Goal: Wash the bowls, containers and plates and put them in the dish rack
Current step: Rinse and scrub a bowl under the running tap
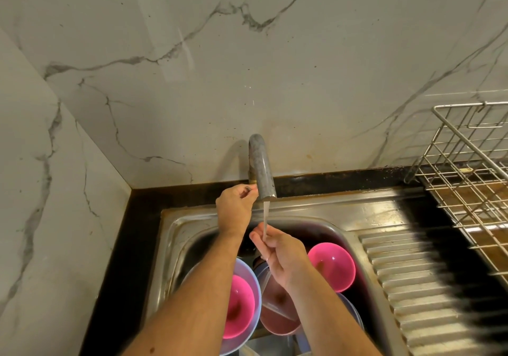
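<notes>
Left hand (pixel 235 209) fingers pinch the tap handle (pixel 251 188) beside the spout (pixel 261 168). Right hand (pixel 277 254), fingers relaxed, under running water. Pink bowls (pixel 331 266) in sink (pixel 357 212); dish rack (pixel 467 168) on right worktop.

Just one head cam here, wide-angle, looking forward and down from right above the sink (pixel 365 212). It faces the back wall (pixel 220 67), so the tap (pixel 261 171) sits mid-frame, with the rack (pixel 464 168) at the right edge.
</notes>
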